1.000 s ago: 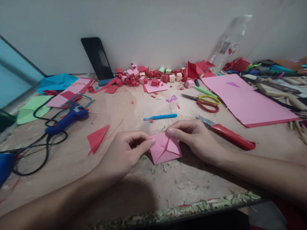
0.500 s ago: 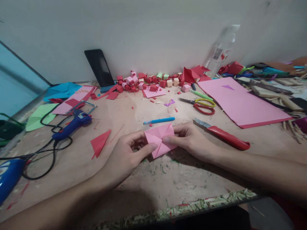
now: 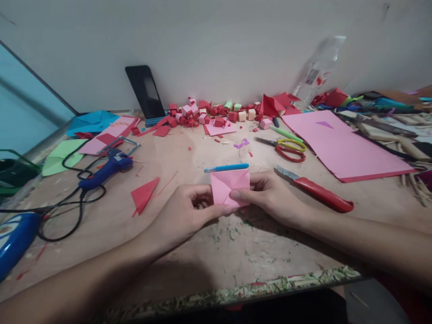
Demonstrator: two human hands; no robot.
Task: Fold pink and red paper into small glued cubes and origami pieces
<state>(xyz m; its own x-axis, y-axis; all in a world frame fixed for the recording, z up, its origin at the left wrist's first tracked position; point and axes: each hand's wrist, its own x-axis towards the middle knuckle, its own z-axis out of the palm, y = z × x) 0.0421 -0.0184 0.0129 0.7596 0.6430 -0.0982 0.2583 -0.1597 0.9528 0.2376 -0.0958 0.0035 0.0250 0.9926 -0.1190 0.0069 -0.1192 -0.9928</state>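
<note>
Both hands hold a small square of folded pink paper [image 3: 225,184] above the table, its creased flaps facing me. My left hand [image 3: 191,209] is closed on its left side, with the thumb along the lower edge. On the right edge, my right hand [image 3: 270,195] pinches it, thumb pressed on the front and fingers behind. Just beyond the paper lies a blue pen-like stick [image 3: 229,167]. Right of my right hand is a red-handled knife [image 3: 320,193] with its blade out. A red paper piece [image 3: 145,195] lies left of my left hand.
Scissors [image 3: 286,147] and a large pink sheet [image 3: 344,148] lie at the right. Several small paper cubes [image 3: 219,121] line the wall beside a leaning phone [image 3: 145,92]. A blue glue gun [image 3: 108,171] with its cable is at left. A plastic bottle [image 3: 312,81] leans behind.
The pink paper has turned from a tilt to nearly level. My left thumb has slid from its front face down to the lower edge. The view has shifted slightly.
</note>
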